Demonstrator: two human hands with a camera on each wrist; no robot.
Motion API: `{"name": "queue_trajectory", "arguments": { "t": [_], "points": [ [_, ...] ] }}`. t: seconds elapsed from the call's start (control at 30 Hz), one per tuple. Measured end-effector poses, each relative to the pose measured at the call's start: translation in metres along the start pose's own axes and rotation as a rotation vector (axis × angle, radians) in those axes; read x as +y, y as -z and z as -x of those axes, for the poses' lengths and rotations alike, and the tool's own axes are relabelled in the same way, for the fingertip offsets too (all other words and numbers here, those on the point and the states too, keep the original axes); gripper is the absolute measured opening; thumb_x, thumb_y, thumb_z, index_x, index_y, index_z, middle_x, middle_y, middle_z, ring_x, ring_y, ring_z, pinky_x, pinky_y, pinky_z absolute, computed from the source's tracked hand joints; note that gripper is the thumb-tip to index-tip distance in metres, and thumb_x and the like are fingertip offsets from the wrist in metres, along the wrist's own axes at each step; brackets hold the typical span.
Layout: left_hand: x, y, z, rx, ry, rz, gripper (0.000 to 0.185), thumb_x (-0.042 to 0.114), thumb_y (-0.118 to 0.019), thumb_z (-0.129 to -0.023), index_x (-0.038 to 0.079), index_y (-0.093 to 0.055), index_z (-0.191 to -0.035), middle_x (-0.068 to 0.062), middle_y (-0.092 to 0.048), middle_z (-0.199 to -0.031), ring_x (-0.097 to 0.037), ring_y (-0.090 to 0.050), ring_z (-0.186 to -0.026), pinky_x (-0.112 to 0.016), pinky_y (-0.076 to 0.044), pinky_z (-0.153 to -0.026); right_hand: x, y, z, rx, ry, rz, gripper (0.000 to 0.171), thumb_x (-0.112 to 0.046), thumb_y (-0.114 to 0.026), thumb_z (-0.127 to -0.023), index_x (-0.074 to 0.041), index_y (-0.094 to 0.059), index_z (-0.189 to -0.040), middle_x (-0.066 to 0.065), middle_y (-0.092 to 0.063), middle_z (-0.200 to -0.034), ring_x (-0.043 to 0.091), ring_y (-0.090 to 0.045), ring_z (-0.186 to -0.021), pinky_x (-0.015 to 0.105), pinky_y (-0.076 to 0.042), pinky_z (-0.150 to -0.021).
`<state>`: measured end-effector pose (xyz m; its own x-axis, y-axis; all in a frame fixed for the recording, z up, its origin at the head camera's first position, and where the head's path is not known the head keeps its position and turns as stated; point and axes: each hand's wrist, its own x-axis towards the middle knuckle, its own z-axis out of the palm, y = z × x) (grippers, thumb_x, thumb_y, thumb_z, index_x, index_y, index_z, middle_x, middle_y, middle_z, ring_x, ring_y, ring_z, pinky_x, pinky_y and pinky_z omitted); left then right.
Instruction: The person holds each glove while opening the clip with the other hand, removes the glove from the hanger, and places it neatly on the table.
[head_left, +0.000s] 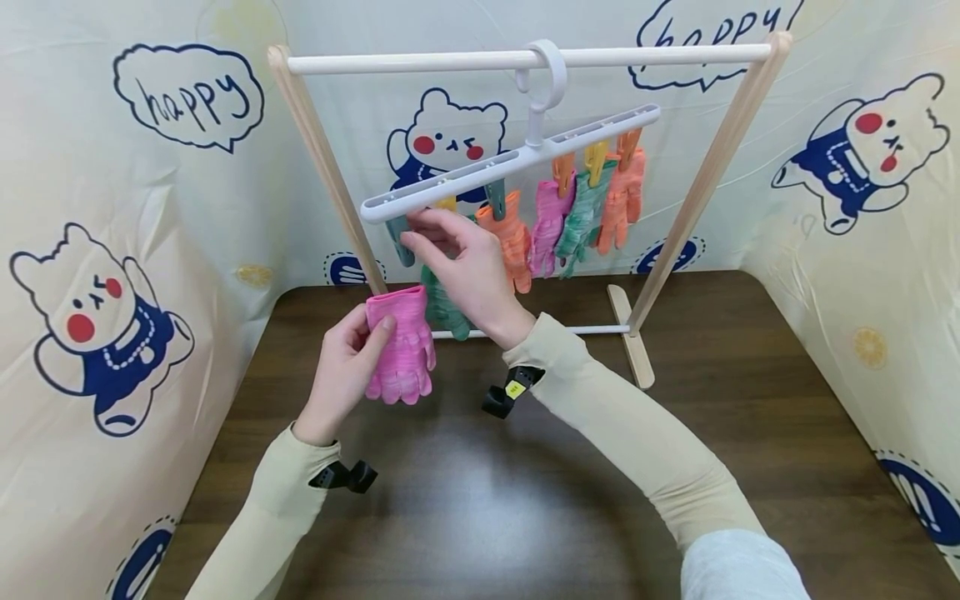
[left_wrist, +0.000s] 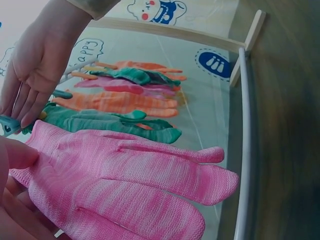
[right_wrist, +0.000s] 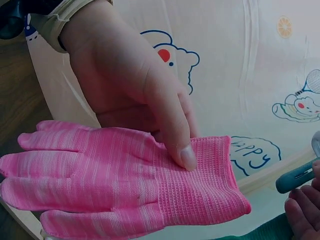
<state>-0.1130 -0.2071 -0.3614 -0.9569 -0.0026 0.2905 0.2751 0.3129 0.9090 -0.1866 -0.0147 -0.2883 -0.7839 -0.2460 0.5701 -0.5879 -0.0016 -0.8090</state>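
Note:
My left hand (head_left: 341, 371) pinches a pink knitted glove (head_left: 407, 354) near its cuff, thumb on the front, its fingers hanging down. In the right wrist view the glove (right_wrist: 100, 172) lies flat, cuff toward the hanger. My right hand (head_left: 472, 271) is raised under the left end of a white hanger (head_left: 517, 158), pinching a teal clothespin (head_left: 400, 242) between thumb and fingers. The left wrist view shows its fingertips at that clothespin (left_wrist: 9, 125). Close behind hangs a green glove (head_left: 446, 304), partly hidden by the right hand.
The hanger hooks over the top bar (head_left: 420, 62) of a wooden rack and tilts, left end lower and nearer. Farther right hang an orange glove (head_left: 510, 237), a pink glove (head_left: 551, 221), a green glove (head_left: 588, 212) and another orange glove (head_left: 624, 200) on clothespins. Below is a dark table (head_left: 480, 500).

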Motion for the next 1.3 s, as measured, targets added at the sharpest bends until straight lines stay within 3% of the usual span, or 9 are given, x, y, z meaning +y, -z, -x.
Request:
{"name": "queue_trajectory", "arguments": {
  "t": [0.43, 0.77, 1.1, 1.3],
  "points": [
    [-0.004, 0.002, 0.003, 0.003, 0.006, 0.011, 0.030, 0.014, -0.059, -0.106, -0.002, -0.064, -0.132, -0.023, -0.069, -0.110, -0.016, -0.064, -0.085, -0.022, -0.057, -0.074, 0.008, 0.017, 0.016, -0.026, 0.015, -0.006, 0.027, -0.009, -0.068, -0.101, 0.000, -0.070, -0.126, 0.012, -0.073, -0.120, 0.016, -0.069, -0.104, 0.033, -0.057, -0.092],
    [-0.010, 0.009, 0.007, 0.003, 0.017, -0.021, 0.031, 0.019, -0.060, -0.107, -0.002, -0.064, -0.130, -0.017, -0.068, -0.104, -0.018, -0.063, -0.082, -0.024, -0.057, -0.070, 0.019, 0.040, 0.039, -0.053, -0.032, 0.083, 0.027, -0.014, -0.068, -0.102, -0.004, -0.071, -0.127, 0.007, -0.072, -0.121, 0.016, -0.067, -0.106, 0.036, -0.058, -0.090],
    [-0.018, 0.017, 0.011, 0.041, 0.015, -0.150, 0.024, 0.023, -0.064, -0.105, 0.000, -0.069, -0.112, -0.017, -0.068, -0.093, -0.020, -0.058, -0.075, -0.023, -0.051, -0.061, 0.040, 0.065, 0.063, -0.038, -0.084, 0.169, 0.021, -0.013, -0.068, -0.102, -0.004, -0.074, -0.120, 0.010, -0.073, -0.111, 0.018, -0.069, -0.100, 0.034, -0.056, -0.088],
    [-0.022, 0.023, 0.014, 0.036, 0.034, -0.210, 0.025, 0.024, -0.066, -0.104, 0.003, -0.072, -0.115, -0.016, -0.072, -0.096, -0.025, -0.062, -0.076, -0.023, -0.054, -0.061, 0.048, 0.078, 0.075, -0.039, -0.140, 0.188, 0.021, -0.015, -0.067, -0.103, -0.004, -0.074, -0.119, 0.008, -0.073, -0.113, 0.017, -0.068, -0.100, 0.028, -0.054, -0.086]
  ]
}}
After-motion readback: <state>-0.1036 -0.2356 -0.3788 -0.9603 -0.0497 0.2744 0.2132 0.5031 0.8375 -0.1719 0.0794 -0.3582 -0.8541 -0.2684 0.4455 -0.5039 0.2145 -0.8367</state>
